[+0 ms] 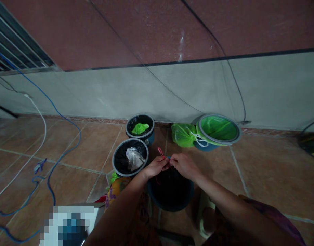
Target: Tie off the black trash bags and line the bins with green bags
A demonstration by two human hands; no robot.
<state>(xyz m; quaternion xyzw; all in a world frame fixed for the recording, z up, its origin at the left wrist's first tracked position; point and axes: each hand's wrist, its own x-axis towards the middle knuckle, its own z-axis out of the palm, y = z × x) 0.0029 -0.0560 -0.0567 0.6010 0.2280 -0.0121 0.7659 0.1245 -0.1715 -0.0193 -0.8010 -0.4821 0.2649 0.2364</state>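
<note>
Both the left hand [158, 166] and the right hand [184, 165] pinch a red cord [160, 152] over the bin [171, 207], apparently tying or untying it, so the next move calls for fine fingertip control.

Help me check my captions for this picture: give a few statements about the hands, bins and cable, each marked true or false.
1. The left hand and right hand meet above the dark bin. True.
2. Crumpled white material lies in the green-lined bin. False: the white material is in a black-lined bin left of the hands.
3. A pink cord shows at the left hand. True.
4. The blue cable is wound around a bin. False: the blue cable trails over the tiled floor.
</note>
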